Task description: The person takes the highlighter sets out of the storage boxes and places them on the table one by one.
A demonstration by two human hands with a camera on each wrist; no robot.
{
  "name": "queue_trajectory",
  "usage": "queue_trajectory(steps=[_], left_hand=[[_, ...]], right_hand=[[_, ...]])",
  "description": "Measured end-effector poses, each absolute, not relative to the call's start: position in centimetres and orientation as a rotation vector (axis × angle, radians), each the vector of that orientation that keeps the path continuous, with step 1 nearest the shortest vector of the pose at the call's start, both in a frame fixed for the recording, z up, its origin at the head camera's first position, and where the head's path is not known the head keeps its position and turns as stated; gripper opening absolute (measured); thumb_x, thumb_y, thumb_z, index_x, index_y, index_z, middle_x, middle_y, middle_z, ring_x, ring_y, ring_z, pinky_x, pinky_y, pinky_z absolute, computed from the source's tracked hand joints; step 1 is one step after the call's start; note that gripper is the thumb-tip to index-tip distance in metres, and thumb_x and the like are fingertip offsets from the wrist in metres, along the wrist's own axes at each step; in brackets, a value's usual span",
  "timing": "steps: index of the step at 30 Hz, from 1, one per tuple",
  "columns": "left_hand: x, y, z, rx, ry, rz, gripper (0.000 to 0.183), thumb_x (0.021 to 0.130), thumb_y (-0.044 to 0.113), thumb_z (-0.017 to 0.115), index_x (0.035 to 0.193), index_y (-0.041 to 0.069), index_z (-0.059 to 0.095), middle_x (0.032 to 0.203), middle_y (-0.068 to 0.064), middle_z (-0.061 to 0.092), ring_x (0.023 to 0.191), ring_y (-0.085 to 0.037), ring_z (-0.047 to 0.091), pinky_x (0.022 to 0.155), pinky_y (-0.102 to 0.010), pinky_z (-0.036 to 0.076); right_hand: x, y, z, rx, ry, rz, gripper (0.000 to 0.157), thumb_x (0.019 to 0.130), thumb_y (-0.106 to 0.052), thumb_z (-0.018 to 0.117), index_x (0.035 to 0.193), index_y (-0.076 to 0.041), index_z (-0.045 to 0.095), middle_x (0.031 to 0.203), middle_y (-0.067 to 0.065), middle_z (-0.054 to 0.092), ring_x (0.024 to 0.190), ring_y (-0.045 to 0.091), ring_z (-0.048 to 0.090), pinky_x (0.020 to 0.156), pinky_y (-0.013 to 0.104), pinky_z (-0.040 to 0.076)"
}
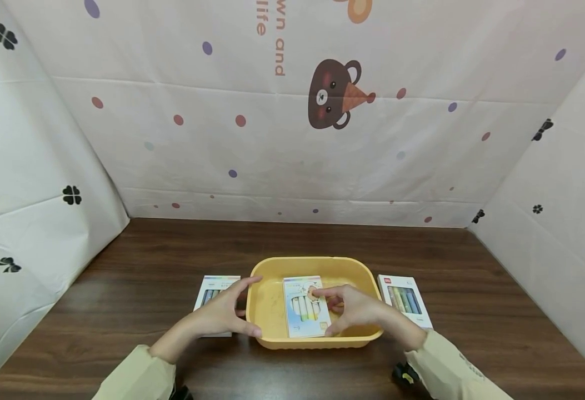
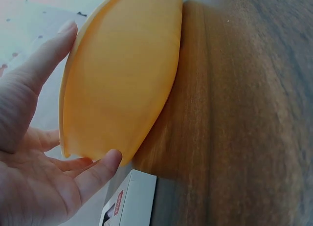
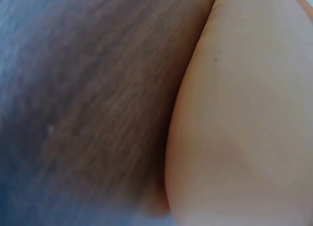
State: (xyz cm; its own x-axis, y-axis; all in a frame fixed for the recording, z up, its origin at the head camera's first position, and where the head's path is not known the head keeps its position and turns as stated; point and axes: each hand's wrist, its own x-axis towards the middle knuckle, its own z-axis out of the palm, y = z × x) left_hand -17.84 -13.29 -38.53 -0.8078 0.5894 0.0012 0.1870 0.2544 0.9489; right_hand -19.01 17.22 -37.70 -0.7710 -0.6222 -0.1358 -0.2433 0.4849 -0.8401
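A yellow plastic basket (image 1: 267, 266) stands on the table. Inside it is a light blue and white box (image 1: 297, 328) whose window shows pale green and yellow sticks. My right hand (image 1: 353, 308) reaches over the basket's right side and grips this box by its right edge, index finger on its face and thumb by the lower corner. Spread around the basket's left end, my left hand (image 1: 220, 312) touches its rim; the left wrist view shows those fingers (image 2: 100, 174) fairly straight along the yellow wall. Only forearm skin and table fill the right wrist view.
Left of the basket, partly behind my left hand, lies a white box (image 1: 211, 289) of coloured sticks. Another white box (image 1: 404, 300) with a red logo lies to the right, near my right forearm. Printed white cloth (image 1: 272, 155) walls the brown wooden table (image 1: 172, 244) behind and at both sides.
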Motion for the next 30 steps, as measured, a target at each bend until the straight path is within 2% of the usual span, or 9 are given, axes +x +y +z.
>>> queue_trajectory(steps=[5, 11, 15, 19, 23, 30], left_hand=[[-17.7, -13.3, -38.5, 0.719, 2.247, 1.514, 0.102, 0.063, 0.017, 0.084, 0.142, 0.002, 0.022, 0.143, -0.028, 0.018, 0.112, -0.037, 0.049, 0.082, -0.032, 0.050], [-17.7, -13.3, -38.5, 0.714, 2.270, 1.499, 0.101, 0.062, 0.019, 0.085, 0.141, 0.003, 0.024, 0.143, -0.025, 0.021, 0.122, -0.039, 0.037, 0.083, -0.032, 0.049], [-17.7, -13.3, -38.6, 0.719, 2.270, 1.504, 0.101, 0.062, 0.019, 0.085, 0.141, 0.002, 0.024, 0.143, -0.024, 0.023, 0.124, -0.038, 0.034, 0.083, -0.031, 0.049], [-17.7, -13.3, -38.7, 0.727, 2.272, 1.504, 0.101, 0.062, 0.019, 0.085, 0.141, 0.002, 0.024, 0.142, -0.024, 0.023, 0.125, -0.038, 0.032, 0.083, -0.030, 0.049], [-17.7, -13.3, -38.7, 0.731, 2.276, 1.500, 0.101, 0.062, 0.019, 0.085, 0.141, 0.002, 0.024, 0.142, -0.023, 0.024, 0.126, -0.037, 0.032, 0.082, -0.030, 0.049], [-17.8, -13.3, -38.7, 0.740, 2.268, 1.505, 0.101, 0.062, 0.018, 0.085, 0.141, 0.000, 0.023, 0.140, -0.024, 0.026, 0.123, -0.037, 0.035, 0.083, -0.030, 0.049]], right_hand=[[-19.0, 16.9, -37.8, -0.715, 2.333, -1.191, 0.082, 0.058, 0.002, 0.081, 0.131, 0.004, 0.045, 0.128, 0.018, 0.050, 0.092, 0.017, 0.050, 0.090, 0.036, 0.045], [-19.0, 16.6, -37.9, -0.696, 2.402, -1.121, 0.086, 0.054, 0.004, 0.082, 0.132, -0.001, 0.046, 0.126, 0.013, 0.052, 0.091, 0.019, 0.047, 0.087, 0.035, 0.047], [-19.0, 16.4, -37.9, -0.689, 2.434, -1.089, 0.088, 0.053, 0.004, 0.082, 0.133, -0.002, 0.046, 0.121, 0.009, 0.054, 0.088, 0.020, 0.046, 0.083, 0.032, 0.048], [-19.1, 16.3, -37.8, -0.656, 2.467, -1.067, 0.090, 0.052, 0.001, 0.084, 0.133, -0.004, 0.045, 0.105, 0.005, 0.055, 0.084, 0.019, 0.045, 0.074, 0.026, 0.047], [-19.1, 16.3, -37.9, -0.637, 2.507, -1.035, 0.091, 0.053, -0.006, 0.086, 0.134, -0.006, 0.045, 0.088, 0.003, 0.051, 0.078, 0.019, 0.044, 0.062, 0.024, 0.040], [-19.1, 16.1, -37.9, -0.673, 2.574, -0.946, 0.092, 0.055, -0.015, 0.087, 0.134, -0.002, 0.043, 0.089, -0.002, 0.057, 0.079, 0.015, 0.051, 0.068, 0.026, 0.045]])
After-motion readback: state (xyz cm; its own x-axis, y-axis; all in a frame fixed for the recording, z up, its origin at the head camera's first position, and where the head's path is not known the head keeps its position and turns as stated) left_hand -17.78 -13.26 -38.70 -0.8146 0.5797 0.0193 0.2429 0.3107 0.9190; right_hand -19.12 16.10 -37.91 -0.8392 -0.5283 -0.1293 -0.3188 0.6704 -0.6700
